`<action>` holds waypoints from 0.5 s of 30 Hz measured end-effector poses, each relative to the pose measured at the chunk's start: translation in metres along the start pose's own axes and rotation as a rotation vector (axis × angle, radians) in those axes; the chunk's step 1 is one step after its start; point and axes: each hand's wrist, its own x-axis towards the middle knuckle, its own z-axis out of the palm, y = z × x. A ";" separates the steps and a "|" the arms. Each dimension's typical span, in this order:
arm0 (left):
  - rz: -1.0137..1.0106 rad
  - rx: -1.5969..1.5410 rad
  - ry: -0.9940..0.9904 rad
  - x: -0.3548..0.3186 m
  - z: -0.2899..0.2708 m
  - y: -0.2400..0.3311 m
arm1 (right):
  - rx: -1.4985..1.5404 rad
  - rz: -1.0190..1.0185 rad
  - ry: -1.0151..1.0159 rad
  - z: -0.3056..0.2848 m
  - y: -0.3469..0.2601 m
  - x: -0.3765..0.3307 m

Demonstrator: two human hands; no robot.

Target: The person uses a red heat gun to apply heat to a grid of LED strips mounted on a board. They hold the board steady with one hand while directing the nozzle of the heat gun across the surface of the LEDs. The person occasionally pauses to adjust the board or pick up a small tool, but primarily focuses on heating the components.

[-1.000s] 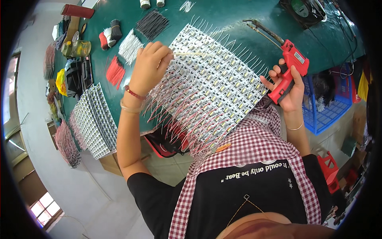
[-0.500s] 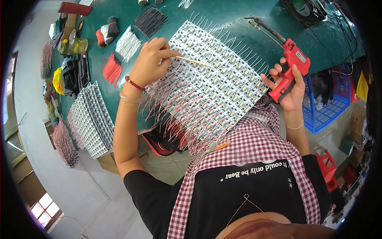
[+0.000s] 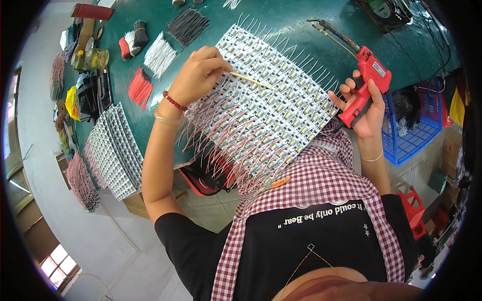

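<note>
Black shirt [image 3: 321,246]: one line of white lettering [image 3: 322,215] across chest, upside down in view, quote marks at both ends, big enough to read. Two small white star outlines [image 3: 366,230] printed near the lettering's right end in view. Red soldering gun [image 3: 369,67]: small pale label [image 3: 380,73] on body, print too tiny to read; dark scrawl-like marks beside it, illegible. Checked apron [image 3: 311,178]: orange oval patch [image 3: 280,182], any lettering too small. Black device [image 3: 394,14] on surface [image 3: 301,17], top right: green label [image 3: 380,8], text unreadable.
</note>
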 end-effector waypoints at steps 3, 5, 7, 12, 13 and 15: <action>-0.014 -0.019 -0.011 0.002 0.001 -0.003 | 0.005 0.002 0.002 0.001 0.000 0.000; -0.014 -0.022 -0.020 0.002 0.003 -0.004 | 0.002 0.003 -0.003 0.001 0.000 0.000; 0.005 -0.034 -0.002 0.004 0.005 -0.002 | -0.006 0.002 0.002 0.002 0.000 0.000; 0.031 -0.069 0.004 0.008 0.013 0.000 | 0.039 0.002 0.001 -0.001 0.000 0.002; 0.049 -0.077 0.004 0.010 0.015 0.001 | 0.036 0.001 0.002 0.000 0.001 0.002; 0.050 -0.088 -0.003 0.012 0.018 0.002 | 0.033 0.001 0.005 0.000 0.001 0.002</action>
